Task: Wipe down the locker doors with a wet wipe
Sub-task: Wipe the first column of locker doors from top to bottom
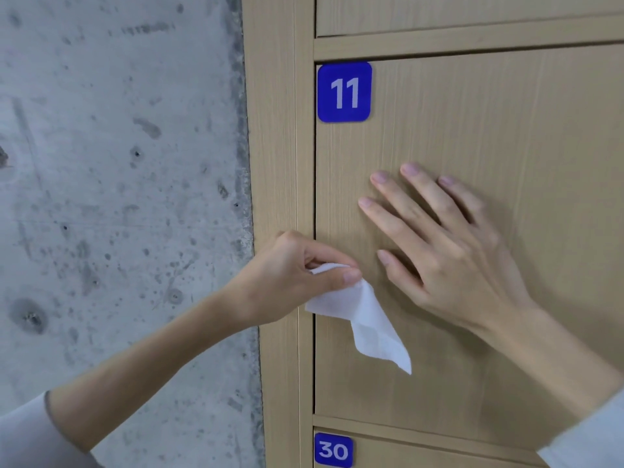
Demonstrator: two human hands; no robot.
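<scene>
- The left hand (290, 268) pinches a white wet wipe (361, 319) between thumb and curled fingers, at the left edge of the locker door (472, 130) marked 11.
- The wipe is thin, soft and crumpled; most of it hangs loose below the fingers in a folded, pointed flap against the door's lower half.
- The right hand (449, 251) lies flat on the same door, fingers straight and spread, holding nothing.
- The door is a flat panel of pale wood-grain laminate with fine vertical streaks, set in a frame (280, 130) of matching finish.
- A glossy blue square plate (344, 92) with rounded corners and white "11" sits in the door's top left corner.
- A similar plate (333, 450) reading "30" marks the door below.
- Left of the lockers stands a rough grey concrete wall (118, 180), pitted and blotched.
</scene>
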